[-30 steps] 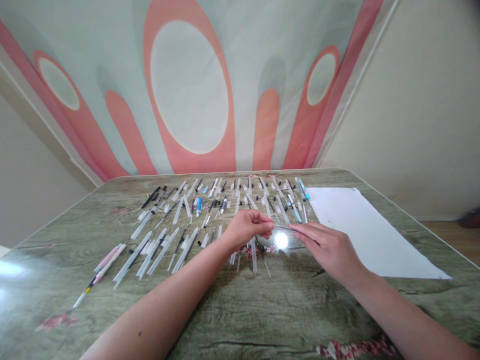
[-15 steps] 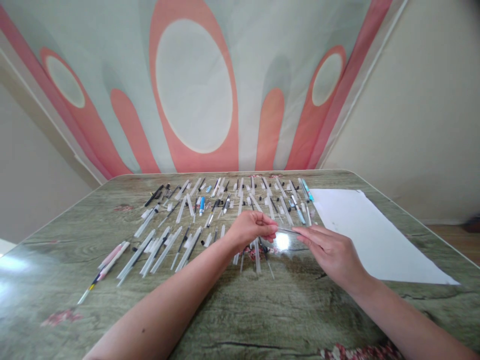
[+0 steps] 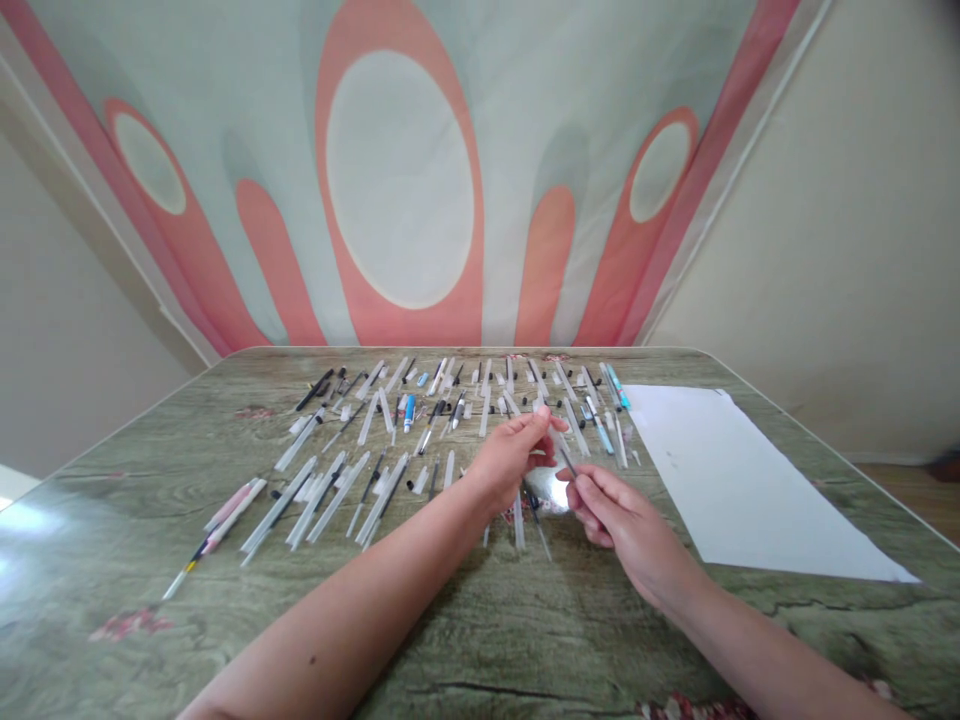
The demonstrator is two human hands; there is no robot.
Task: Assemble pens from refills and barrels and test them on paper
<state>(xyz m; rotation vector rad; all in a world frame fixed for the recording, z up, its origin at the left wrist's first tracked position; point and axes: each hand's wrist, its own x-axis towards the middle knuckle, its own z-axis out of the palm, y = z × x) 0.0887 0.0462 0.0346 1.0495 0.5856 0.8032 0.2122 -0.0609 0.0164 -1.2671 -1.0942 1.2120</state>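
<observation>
My right hand, right of the middle, pinches a thin dark pen refill that points up and to the left. Just left of it, my left hand has its fingers bent close together near the refill's far end; whatever they hold is too small to make out. Below and around the hands lie clear pen barrels and dark refills on the wood-patterned table.
Rows of clear barrels, caps and refills spread across the table's middle, with a blue pen part among them. Pink and white pen parts lie at the left. A white paper sheet lies at the right.
My hands have moved apart slightly. The refill, earlier nearly level between both hands, now tilts upward from my right hand. The view has shifted a little.
</observation>
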